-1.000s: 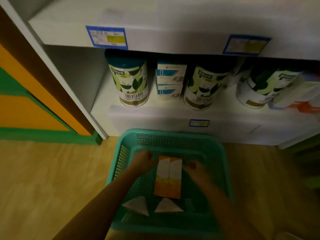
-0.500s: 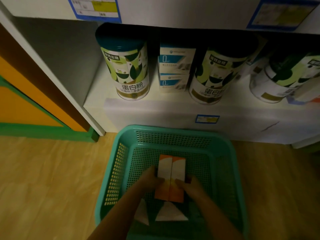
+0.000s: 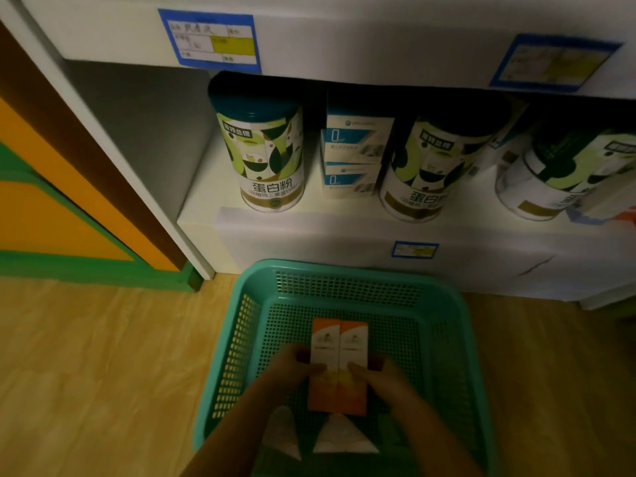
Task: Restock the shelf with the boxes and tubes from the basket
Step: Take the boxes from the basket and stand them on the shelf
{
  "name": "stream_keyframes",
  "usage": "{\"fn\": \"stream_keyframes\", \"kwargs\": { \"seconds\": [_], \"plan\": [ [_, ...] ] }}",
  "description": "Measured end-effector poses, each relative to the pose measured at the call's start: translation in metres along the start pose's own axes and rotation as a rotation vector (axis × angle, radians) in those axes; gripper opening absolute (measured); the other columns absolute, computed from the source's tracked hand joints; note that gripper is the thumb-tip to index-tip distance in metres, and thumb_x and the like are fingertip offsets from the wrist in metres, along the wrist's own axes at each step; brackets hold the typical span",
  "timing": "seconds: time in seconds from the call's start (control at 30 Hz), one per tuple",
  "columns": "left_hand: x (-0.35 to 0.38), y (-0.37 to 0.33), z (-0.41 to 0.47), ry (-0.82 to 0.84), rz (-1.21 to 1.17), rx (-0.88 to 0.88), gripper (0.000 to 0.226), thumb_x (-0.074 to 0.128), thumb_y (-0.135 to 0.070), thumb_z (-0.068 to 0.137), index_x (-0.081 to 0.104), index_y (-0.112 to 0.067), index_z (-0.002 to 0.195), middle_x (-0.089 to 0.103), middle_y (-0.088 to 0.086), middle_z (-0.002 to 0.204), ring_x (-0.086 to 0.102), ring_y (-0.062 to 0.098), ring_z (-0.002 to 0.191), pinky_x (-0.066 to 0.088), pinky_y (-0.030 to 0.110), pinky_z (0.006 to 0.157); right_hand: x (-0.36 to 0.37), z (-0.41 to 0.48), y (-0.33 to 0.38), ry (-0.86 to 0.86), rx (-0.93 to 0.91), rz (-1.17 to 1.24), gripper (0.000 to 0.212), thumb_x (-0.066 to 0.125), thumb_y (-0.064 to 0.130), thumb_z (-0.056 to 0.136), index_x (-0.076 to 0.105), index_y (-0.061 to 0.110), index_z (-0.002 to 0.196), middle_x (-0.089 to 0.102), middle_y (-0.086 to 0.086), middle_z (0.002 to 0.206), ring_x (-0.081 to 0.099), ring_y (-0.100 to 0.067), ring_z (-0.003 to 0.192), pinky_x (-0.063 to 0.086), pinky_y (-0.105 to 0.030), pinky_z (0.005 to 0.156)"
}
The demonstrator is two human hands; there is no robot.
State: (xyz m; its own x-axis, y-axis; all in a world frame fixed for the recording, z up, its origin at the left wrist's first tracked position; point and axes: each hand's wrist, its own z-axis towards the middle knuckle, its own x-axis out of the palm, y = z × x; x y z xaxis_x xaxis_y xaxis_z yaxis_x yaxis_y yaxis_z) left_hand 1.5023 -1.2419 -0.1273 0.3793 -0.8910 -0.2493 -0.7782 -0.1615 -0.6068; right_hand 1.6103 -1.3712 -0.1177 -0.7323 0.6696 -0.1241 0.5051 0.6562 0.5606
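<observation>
Now both hands, left hand (image 3: 298,368) and right hand (image 3: 380,375), fingers curled, grip two orange-and-white cardboard boxes (image 3: 339,366) over teal plastic mesh basket (image 3: 444,339).

Ahead of the left hand (image 3: 296,370) and right hand (image 3: 382,376), which grip the orange boxes (image 3: 339,352) between them, the basket (image 3: 344,270) shows bare mesh floor, then its far wall rises. Beyond that wall, the shelf (image 3: 210,187) has an open stretch ahead-left of the left hand, between the side panel (image 3: 137,132) and the leftmost tin (image 3: 268,160). Straight ahead, stacked blue boxes (image 3: 354,156) fill the slot between it and the next tin (image 3: 423,173) (no way through there), and the upper board (image 3: 344,46) hangs low over the lids. White wedge-shaped packs (image 3: 344,438) lie just behind the hands.
</observation>
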Motion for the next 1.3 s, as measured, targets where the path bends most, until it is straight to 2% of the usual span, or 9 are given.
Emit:
{"fn": "stream_keyframes", "kwargs": {
  "seconds": [0.23, 0.4, 0.53, 0.63, 0.8, 0.9, 1.1, 1.17, 1.3],
  "plan": [
    [-0.035, -0.039, -0.050, -0.076, 0.027, 0.265, 0.027, 0.068, -0.012, 0.079, 0.067, -0.003, 0.104, 0.069, 0.013, 0.107, 0.065, 0.021, 0.093, 0.053, 0.022, 0.078, -0.004, -0.052, 0.032, -0.054, -0.255, -0.028, 0.041, 0.067, 0.013, 0.081, 0.046, 0.009, 0.115, 0.053, -0.016, 0.127, 0.053, -0.025, 0.106, 0.046, -0.032, 0.082],
    [-0.064, -0.091, -0.116, -0.087, -0.060, 0.471, 0.016, 0.070, -0.006, 0.077, 0.067, -0.020, 0.083, 0.070, 0.001, 0.092, 0.068, 0.017, 0.087, 0.056, 0.036, 0.088, -0.017, -0.124, 0.081, -0.086, -0.477, -0.039, 0.028, 0.069, 0.010, 0.079, 0.047, 0.026, 0.083, 0.057, -0.005, 0.104, 0.053, -0.020, 0.096, 0.047, -0.022, 0.070],
    [-0.089, -0.137, -0.180, -0.126, -0.078, 0.602, 0.013, 0.069, -0.008, 0.078, 0.066, -0.014, 0.089, 0.071, 0.003, 0.097, 0.069, 0.018, 0.092, 0.057, 0.032, 0.085, -0.033, -0.194, 0.126, -0.094, -0.629, -0.059, 0.024, 0.068, 0.015, 0.079, 0.050, 0.026, 0.090, 0.060, -0.001, 0.106, 0.056, -0.021, 0.102, 0.052, -0.038, 0.086],
    [-0.109, -0.169, -0.226, -0.164, -0.051, 0.714, 0.021, 0.071, -0.005, 0.075, 0.065, -0.002, 0.095, 0.073, 0.009, 0.095, 0.070, 0.020, 0.091, 0.058, 0.033, 0.082, -0.046, -0.247, 0.157, -0.124, -0.758, -0.037, 0.022, 0.066, 0.013, 0.082, 0.049, 0.024, 0.090, 0.060, 0.001, 0.101, 0.058, -0.014, 0.090, 0.053, -0.024, 0.070],
    [-0.138, -0.224, -0.302, -0.198, -0.080, 0.820, 0.020, 0.073, -0.001, 0.072, 0.066, -0.002, 0.092, 0.072, 0.008, 0.082, 0.069, 0.022, 0.078, 0.058, 0.026, 0.072, -0.071, -0.328, 0.203, -0.160, -0.943, 0.026, 0.022, 0.062, 0.006, 0.084, 0.050, 0.008, 0.103, 0.060, 0.000, 0.095, 0.060, -0.011, 0.084, 0.053, -0.013, 0.053],
    [-0.152, -0.257, -0.350, -0.213, -0.057, 0.857, 0.028, 0.075, -0.008, 0.073, 0.067, -0.004, 0.099, 0.073, 0.012, 0.092, 0.070, 0.024, 0.085, 0.057, 0.033, 0.080, -0.086, -0.371, 0.233, -0.155, -1.026, 0.022, 0.022, 0.064, 0.009, 0.083, 0.051, 0.011, 0.101, 0.061, 0.005, 0.095, 0.061, -0.011, 0.087, 0.053, -0.010, 0.053],
    [-0.168, -0.329, -0.411, -0.199, -0.041, 1.000, 0.028, 0.070, -0.001, 0.076, 0.064, 0.001, 0.103, 0.071, 0.007, 0.086, 0.068, 0.005, 0.067, 0.057, 0.013, 0.066, -0.105, -0.419, 0.299, -0.157, -1.179, 0.073, 0.022, 0.067, 0.011, 0.080, 0.052, 0.012, 0.096, 0.066, -0.003, 0.099, 0.063, -0.019, 0.094, 0.054, -0.024, 0.077],
    [-0.172, -0.352, -0.422, -0.216, -0.048, 1.029, 0.031, 0.070, -0.001, 0.076, 0.062, 0.004, 0.106, 0.071, 0.002, 0.081, 0.068, 0.003, 0.066, 0.057, 0.012, 0.065, -0.112, -0.429, 0.320, -0.145, -1.229, 0.095, 0.026, 0.065, 0.007, 0.081, 0.050, 0.007, 0.102, 0.065, -0.004, 0.094, 0.064, -0.018, 0.088, 0.055, -0.017, 0.068],
    [-0.175, -0.398, -0.438, -0.226, -0.028, 1.082, 0.034, 0.069, -0.003, 0.077, 0.060, 0.005, 0.109, 0.069, 0.012, 0.102, 0.067, 0.012, 0.083, 0.057, 0.012, 0.064, -0.129, -0.445, 0.363, -0.155, -1.300, 0.134, 0.028, 0.065, 0.008, 0.082, 0.049, 0.005, 0.106, 0.065, -0.002, 0.091, 0.064, -0.015, 0.084, 0.055, -0.010, 0.060]
  ]
}}
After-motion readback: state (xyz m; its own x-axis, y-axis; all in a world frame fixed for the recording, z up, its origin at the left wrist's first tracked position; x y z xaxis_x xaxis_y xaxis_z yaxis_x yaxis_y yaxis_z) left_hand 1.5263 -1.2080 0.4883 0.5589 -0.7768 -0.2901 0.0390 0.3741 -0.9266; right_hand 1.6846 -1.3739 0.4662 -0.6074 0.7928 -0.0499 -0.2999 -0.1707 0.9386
